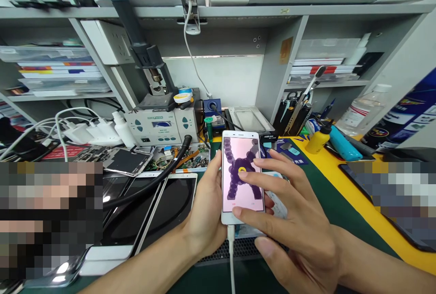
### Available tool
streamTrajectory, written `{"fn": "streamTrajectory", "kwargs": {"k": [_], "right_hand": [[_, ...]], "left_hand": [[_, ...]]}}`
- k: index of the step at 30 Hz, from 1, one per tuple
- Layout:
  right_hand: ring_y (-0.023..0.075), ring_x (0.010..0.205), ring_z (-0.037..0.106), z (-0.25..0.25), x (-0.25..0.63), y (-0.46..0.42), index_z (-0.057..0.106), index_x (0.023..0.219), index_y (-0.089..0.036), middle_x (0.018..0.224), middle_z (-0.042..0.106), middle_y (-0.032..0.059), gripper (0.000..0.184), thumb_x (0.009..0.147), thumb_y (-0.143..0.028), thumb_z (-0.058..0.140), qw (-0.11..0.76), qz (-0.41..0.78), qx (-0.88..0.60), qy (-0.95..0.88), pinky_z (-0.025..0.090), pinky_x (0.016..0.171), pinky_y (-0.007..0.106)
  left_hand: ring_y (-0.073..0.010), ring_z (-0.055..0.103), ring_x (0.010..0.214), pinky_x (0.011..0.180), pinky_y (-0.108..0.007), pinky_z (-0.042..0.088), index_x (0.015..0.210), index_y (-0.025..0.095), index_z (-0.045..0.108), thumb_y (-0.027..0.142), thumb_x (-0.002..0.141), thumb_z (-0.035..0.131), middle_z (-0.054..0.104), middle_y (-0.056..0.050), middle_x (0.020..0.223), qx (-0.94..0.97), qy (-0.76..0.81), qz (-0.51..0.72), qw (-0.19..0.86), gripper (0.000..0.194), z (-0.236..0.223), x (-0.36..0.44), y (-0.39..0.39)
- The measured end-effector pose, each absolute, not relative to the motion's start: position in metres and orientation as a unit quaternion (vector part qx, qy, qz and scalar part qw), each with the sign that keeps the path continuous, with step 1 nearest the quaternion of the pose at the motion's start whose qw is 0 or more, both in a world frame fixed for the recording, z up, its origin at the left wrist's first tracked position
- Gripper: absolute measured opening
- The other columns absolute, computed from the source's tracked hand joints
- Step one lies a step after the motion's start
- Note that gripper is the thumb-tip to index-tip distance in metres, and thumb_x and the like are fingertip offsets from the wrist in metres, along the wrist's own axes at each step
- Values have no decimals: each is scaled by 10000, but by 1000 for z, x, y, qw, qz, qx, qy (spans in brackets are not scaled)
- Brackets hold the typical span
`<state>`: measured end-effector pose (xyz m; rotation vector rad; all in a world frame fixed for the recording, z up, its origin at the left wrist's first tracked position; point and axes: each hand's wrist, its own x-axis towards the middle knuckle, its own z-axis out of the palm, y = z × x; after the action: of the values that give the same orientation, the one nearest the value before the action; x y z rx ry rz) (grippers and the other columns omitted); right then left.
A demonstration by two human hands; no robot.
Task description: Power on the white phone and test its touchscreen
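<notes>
A white smartphone (pixel 242 149) stands upright in my left hand (pixel 208 208), whose fingers wrap behind it. On its lit pink screen, dark purple circles form an X-shaped pattern around a yellow mark. My right hand (pixel 299 217) is in front of the phone with fingers spread; its fingertips lie over the screen and its lower edge, and I cannot tell which of them touch. A white charging cable (pixel 231 257) is plugged into the phone's bottom and runs down toward me. My left fingertips are partly hidden behind the phone.
A grey soldering station (pixel 156 126) stands behind, with a black hose (pixel 160 185) crossing tablets (pixel 177 189) on the left. A tray of circuit boards (pixel 163 160) sits behind them. At right are a yellow bottle (pixel 317 140), a blue tube (pixel 345 144) and a tool holder (pixel 294 115).
</notes>
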<state>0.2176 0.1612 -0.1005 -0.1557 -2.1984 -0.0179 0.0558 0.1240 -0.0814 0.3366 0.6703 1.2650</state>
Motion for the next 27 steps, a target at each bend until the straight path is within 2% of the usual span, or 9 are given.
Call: {"fn": "streamTrajectory", "kwargs": {"k": [11, 22, 27], "right_hand": [[390, 1327, 421, -99, 216, 162, 672, 1172, -140, 1359, 514, 168, 485, 701, -223, 592, 425, -20, -55, -903, 304, 1092, 674], [399, 1331, 423, -100, 215, 164, 652, 1192, -158, 1379, 509, 160, 489, 716, -246, 580, 412, -26, -68, -908, 302, 1091, 691], [388, 1309, 454, -99, 216, 164, 681, 1160, -185, 1337, 563, 131, 456, 718, -248, 584, 432, -33, -59, -899, 339, 1087, 666]], "left_hand": [[-228, 709, 804, 812, -362, 545, 1200, 145, 691, 529, 968, 465, 743, -91, 889, 149, 331, 585, 725, 502, -80, 58, 125], [-220, 710, 798, 810, -350, 544, 1236, 148, 670, 468, 978, 476, 745, -85, 891, 160, 309, 596, 724, 455, -83, 56, 124], [-230, 709, 824, 810, -363, 541, 1268, 178, 654, 503, 990, 431, 741, -90, 941, 165, 272, 583, 747, 482, -83, 55, 124]]}}
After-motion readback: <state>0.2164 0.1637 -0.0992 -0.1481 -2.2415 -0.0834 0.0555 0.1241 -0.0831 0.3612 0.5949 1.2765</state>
